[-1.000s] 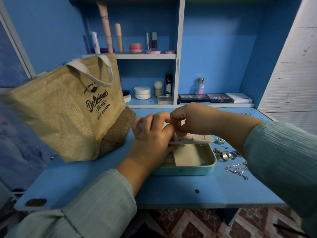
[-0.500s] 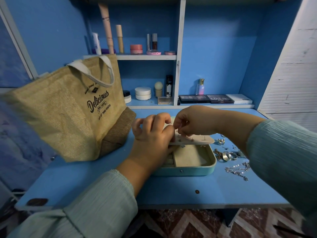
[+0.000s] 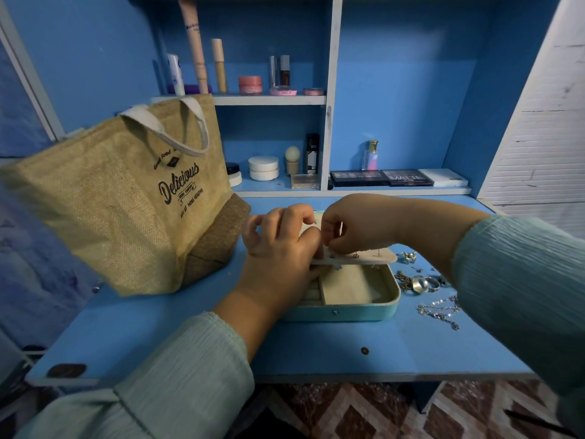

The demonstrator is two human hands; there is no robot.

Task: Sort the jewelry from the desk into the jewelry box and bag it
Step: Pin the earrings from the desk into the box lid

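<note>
The left hand (image 3: 278, 245) holds the box's (image 3: 364, 307) earring panel (image 3: 364, 258) while the right hand (image 3: 354, 226) pinches a stud, which might slip and drop into the box.

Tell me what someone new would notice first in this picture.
Both hands meet at the middle of the blue desk: the left hand holds the earring panel over the open jewelry box, and the right hand pinches something at it. A big burlap bag stands at left, and loose jewelry lies right of the box.
</note>
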